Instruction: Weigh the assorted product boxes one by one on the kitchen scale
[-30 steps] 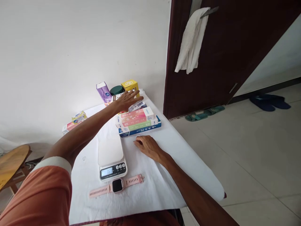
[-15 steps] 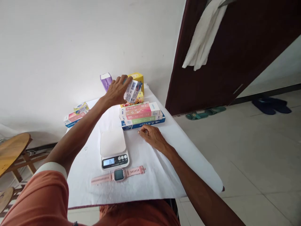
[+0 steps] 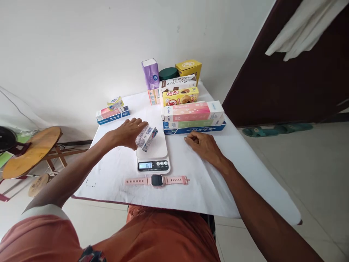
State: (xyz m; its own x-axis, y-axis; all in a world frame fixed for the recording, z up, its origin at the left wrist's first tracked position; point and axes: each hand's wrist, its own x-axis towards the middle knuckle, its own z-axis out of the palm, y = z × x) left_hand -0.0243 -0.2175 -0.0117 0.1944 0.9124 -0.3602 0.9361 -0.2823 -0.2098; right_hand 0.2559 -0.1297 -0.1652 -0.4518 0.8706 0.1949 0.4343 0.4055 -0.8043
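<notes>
My left hand grips a small white box with a barcode and holds it over the left part of the white kitchen scale. The scale's display reads 363. My right hand rests on the white table cover, fingers loosely curled, just in front of a stack of long boxes, pink on top, green and blue below. A pink smartwatch lies flat in front of the scale.
At the back of the table stand a purple tissue pack, a dark round tin, a yellow box and two biscuit boxes. Small boxes lie at the left edge. A round wooden stool stands left; a dark door right.
My left hand picked up the small barcode box from the back of the table and brought it down toward me over the scale. The camera swung left. My right hand stayed put.
</notes>
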